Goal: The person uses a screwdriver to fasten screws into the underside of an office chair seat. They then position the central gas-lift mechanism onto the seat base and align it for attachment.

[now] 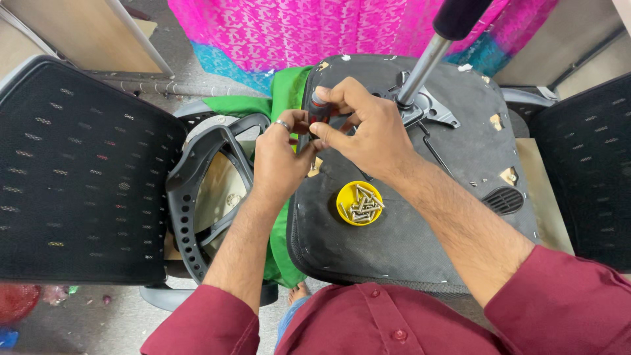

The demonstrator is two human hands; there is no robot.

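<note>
I am looking down through the head camera at an upturned chair seat [407, 223], its black fabric underside facing up. My right hand [368, 128] is curling around the handle of a screwdriver [317, 110], thumb and fingers closed on its dark grip with a red and grey band near the top. My left hand [281, 158], wearing a ring [282, 125], is pinching the lower part of the tool near the seat's left edge; I cannot tell where the tip is sitting, since both hands are covering it. A yellow cup of screws [359, 204] is resting on the seat just below the hands. A grey gas-lift column [420, 66] is rising from a metal plate [434, 108] beside my right hand. A black mesh backrest [79, 177] is lying to the left, green cloth [286, 92] between it and the seat.
</note>
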